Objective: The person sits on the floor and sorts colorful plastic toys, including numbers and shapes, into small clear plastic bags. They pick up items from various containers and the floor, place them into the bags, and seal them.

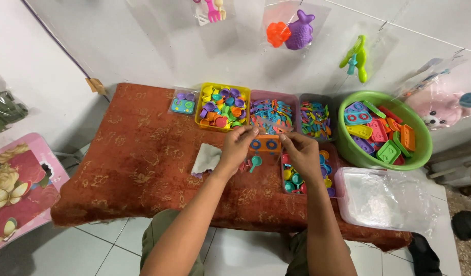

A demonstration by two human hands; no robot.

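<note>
Both of my hands hold a small orange toy stove (264,144) with two blue burner rings, just above the red patterned table (143,168). My left hand (238,145) grips its left end, my right hand (298,151) grips its right end. Under the stove lies a teal toy ladle (255,162) next to small red pieces. A crumpled clear plastic bag (206,159) lies left of my left hand. A clear tub (336,174) of small coloured toy cups and pans stands under my right hand.
Along the back stand a yellow tub (199,113) of toy cups, two clear tubs (296,98) of small utensils, and a green basin (422,148) of toy stoves. A packed toy set (183,104) lies back left. A pile of clear bags (386,199) lies right.
</note>
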